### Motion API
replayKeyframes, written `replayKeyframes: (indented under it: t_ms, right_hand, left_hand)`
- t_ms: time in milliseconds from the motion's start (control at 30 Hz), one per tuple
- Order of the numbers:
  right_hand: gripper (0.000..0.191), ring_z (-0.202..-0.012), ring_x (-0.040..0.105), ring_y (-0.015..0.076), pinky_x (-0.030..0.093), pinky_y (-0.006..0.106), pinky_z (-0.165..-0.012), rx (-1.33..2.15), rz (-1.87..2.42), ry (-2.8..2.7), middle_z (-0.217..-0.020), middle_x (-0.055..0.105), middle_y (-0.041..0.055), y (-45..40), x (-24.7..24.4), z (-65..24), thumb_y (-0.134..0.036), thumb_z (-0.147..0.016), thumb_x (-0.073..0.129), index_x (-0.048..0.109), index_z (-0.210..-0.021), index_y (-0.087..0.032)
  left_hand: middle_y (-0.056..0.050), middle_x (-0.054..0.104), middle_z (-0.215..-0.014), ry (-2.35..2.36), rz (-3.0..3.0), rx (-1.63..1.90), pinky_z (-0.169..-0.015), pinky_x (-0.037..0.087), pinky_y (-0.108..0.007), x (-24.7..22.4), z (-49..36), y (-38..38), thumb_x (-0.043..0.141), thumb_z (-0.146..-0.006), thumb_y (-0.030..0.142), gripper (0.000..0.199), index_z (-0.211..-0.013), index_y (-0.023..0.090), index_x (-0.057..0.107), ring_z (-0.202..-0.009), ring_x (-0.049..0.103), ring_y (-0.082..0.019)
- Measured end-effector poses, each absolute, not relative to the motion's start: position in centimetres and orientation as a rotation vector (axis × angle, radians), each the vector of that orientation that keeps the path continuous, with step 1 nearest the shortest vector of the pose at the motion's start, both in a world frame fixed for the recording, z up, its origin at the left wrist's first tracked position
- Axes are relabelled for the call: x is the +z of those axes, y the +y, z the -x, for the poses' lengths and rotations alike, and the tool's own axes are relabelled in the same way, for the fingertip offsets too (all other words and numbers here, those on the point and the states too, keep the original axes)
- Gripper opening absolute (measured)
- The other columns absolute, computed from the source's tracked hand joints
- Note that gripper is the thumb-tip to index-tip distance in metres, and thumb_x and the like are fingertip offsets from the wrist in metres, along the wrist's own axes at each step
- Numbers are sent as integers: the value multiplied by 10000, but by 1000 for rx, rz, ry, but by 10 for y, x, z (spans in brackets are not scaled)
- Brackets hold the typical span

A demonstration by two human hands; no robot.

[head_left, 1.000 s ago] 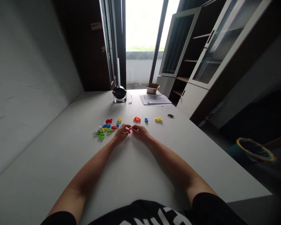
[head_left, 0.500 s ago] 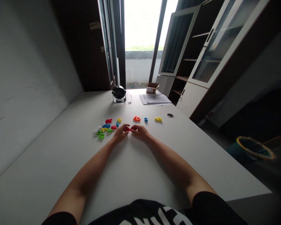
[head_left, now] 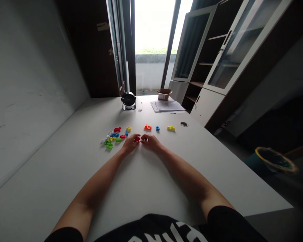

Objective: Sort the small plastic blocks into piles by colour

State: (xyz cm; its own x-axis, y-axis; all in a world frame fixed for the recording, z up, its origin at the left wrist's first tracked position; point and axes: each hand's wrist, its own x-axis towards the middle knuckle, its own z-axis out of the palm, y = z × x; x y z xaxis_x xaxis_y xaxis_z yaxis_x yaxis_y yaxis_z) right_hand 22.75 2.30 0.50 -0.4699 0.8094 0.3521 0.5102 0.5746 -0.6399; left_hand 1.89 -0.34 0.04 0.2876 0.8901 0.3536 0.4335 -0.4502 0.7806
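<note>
Near the middle of the white table, my left hand pinches a small red plastic building piece between thumb and fingers. My right hand is right beside it, fingers curled and closed, the tips at the red piece's right side. Whether those tips hold a part of their own is too small to tell. Left of my hands lies a loose group of small plastic pieces: red, yellow, blue, green and white. Beyond my right hand are an orange piece, a blue piece and a yellow piece.
Farther back stand a round black device in a silver frame and a small open cardboard box. Papers lie before the box, near a round cable hole. A wall borders the table's left side; a bin stands off its right edge.
The red piece has turned slightly and shows more within my left fingers. My right fingertips have shifted a little against it. The other pieces lie as before.
</note>
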Motion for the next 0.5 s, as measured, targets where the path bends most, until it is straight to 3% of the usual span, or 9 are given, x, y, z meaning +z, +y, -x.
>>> replayKeyframes:
  t_ms: [500]
  right_hand:
    - [83,-686,579,128,434,240,-652,567,1054,-2146,-812,695,6,25,4,-229,-281,-867,687,695,-881,-200]
  left_hand:
    - [-77,670,-1212,1161,-2090,1142,-857,574,-333,-7,-17,0,589,-808,75,483,-1261,244,603,-1036,656,-182]
